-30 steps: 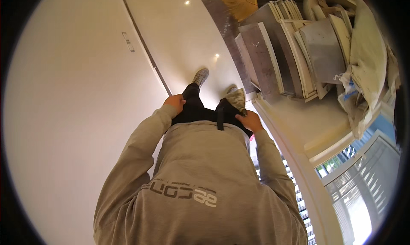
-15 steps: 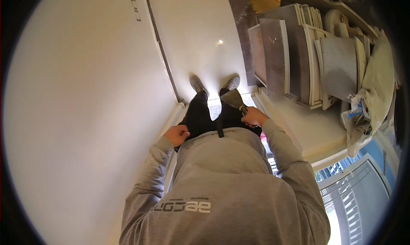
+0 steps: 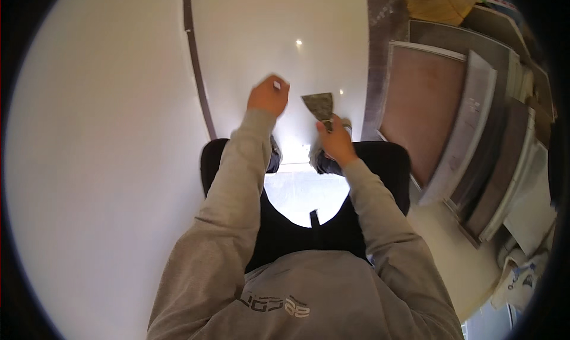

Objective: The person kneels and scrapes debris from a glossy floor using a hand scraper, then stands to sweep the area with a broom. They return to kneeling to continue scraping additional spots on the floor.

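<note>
In my right hand (image 3: 337, 143) is a putty knife (image 3: 320, 105), gripped by its handle with the wide, stained blade pointing forward and up off the fingers. My left hand (image 3: 267, 97) is curled closed, held out ahead and left of the blade. A small white spot shows at its fingers; whether it is a held piece or bright floor behind cannot be made out. Beneath both hands lies the glossy white floor (image 3: 285, 19). My shoes are partly hidden behind my forearms and knees.
A white surface (image 3: 107, 162) fills the left side, edged by a dark strip (image 3: 198, 73). On the right, several flat panels (image 3: 424, 102) lean in a stack, with a yellow broom (image 3: 439, 2) behind them and a plastic bag (image 3: 522, 277) nearer me.
I have dropped into a crouch, knees bent and spread. Both hands have moved forward over the floor, the left from beside my thigh, the right still gripping the putty knife.
</note>
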`<control>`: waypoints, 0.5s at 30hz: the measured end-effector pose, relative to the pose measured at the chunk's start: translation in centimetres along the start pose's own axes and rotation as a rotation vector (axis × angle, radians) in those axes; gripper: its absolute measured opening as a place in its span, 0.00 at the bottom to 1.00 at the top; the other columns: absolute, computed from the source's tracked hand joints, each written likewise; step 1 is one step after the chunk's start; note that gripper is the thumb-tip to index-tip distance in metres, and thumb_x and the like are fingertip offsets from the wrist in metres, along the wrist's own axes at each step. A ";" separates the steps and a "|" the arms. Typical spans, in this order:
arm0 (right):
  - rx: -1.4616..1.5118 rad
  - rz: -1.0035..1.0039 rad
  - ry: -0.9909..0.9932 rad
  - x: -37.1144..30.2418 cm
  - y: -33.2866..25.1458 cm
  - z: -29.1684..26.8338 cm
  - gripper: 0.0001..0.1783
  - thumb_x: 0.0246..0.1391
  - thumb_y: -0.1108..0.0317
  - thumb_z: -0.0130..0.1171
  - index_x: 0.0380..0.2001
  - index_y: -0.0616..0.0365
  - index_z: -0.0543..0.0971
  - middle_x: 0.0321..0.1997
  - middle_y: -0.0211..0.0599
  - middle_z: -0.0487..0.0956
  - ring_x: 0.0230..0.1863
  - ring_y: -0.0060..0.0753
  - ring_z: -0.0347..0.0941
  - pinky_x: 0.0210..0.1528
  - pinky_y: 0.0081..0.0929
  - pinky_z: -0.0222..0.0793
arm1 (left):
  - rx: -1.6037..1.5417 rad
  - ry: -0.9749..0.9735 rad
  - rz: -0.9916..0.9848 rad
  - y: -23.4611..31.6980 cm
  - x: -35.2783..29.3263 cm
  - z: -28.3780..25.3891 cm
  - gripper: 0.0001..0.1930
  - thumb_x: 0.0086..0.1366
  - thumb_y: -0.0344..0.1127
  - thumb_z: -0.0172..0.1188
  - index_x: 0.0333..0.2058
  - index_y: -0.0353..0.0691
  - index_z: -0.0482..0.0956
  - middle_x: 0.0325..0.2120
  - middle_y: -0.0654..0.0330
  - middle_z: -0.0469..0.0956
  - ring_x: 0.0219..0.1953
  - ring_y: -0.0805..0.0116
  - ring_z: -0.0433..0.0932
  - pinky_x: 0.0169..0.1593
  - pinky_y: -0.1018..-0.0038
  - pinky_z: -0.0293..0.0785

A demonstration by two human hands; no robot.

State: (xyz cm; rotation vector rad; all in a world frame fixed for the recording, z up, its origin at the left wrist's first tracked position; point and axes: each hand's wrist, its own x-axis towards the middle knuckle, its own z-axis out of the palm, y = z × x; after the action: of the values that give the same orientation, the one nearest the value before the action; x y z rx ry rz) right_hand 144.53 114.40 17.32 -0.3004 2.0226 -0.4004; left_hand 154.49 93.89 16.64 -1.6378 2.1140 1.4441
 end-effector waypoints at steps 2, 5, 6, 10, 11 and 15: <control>0.082 0.197 -0.150 5.2 -2.6 5.9 0.31 0.61 0.43 0.47 0.46 0.65 0.70 0.30 0.53 0.79 0.24 0.44 0.80 0.26 0.37 0.75 | -0.458 0.055 -0.210 -4.2 8.1 2.2 0.12 0.60 0.42 0.56 0.31 0.37 0.78 0.25 0.58 0.81 0.24 0.67 0.80 0.33 0.71 0.75; 0.539 0.262 -0.149 13.2 3.7 12.7 0.24 0.63 0.50 0.46 0.41 0.65 0.65 0.25 0.48 0.75 0.19 0.40 0.76 0.17 0.36 0.71 | -0.793 0.147 -0.426 -5.4 16.3 7.5 0.09 0.59 0.35 0.56 0.33 0.34 0.75 0.22 0.58 0.79 0.19 0.73 0.75 0.23 0.76 0.71; 0.726 0.318 -0.168 14.6 5.5 14.7 0.21 0.63 0.53 0.46 0.41 0.65 0.64 0.24 0.48 0.74 0.18 0.40 0.75 0.16 0.36 0.70 | -0.827 0.193 -0.504 -6.4 18.5 9.2 0.08 0.59 0.32 0.56 0.34 0.34 0.75 0.22 0.57 0.78 0.19 0.73 0.74 0.21 0.76 0.70; 0.779 0.422 -0.188 17.1 5.1 20.5 0.15 0.62 0.59 0.47 0.41 0.60 0.62 0.26 0.47 0.73 0.19 0.39 0.72 0.18 0.40 0.71 | -1.113 0.285 -0.245 -8.7 25.3 10.6 0.04 0.61 0.30 0.55 0.33 0.36 0.73 0.22 0.60 0.75 0.20 0.74 0.71 0.23 0.75 0.70; 0.782 0.421 -0.133 19.6 6.4 21.0 0.15 0.62 0.59 0.47 0.41 0.60 0.62 0.26 0.47 0.73 0.19 0.39 0.72 0.18 0.40 0.71 | -1.147 0.190 -0.157 -6.5 26.6 12.2 0.05 0.63 0.32 0.55 0.34 0.38 0.72 0.24 0.62 0.74 0.23 0.73 0.72 0.26 0.75 0.71; 0.847 0.187 -0.284 19.6 6.6 22.1 0.14 0.61 0.62 0.47 0.47 0.56 0.64 0.29 0.47 0.72 0.22 0.40 0.72 0.20 0.42 0.71 | -0.976 0.142 0.063 -4.2 29.0 10.6 0.19 0.62 0.47 0.59 0.49 0.45 0.78 0.40 0.54 0.82 0.34 0.56 0.80 0.40 0.61 0.76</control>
State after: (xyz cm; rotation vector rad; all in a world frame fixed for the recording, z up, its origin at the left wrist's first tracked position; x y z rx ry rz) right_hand 154.90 109.68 -10.72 0.3379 1.4326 -0.9811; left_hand 141.10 81.28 -8.54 -1.9479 1.5646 2.7095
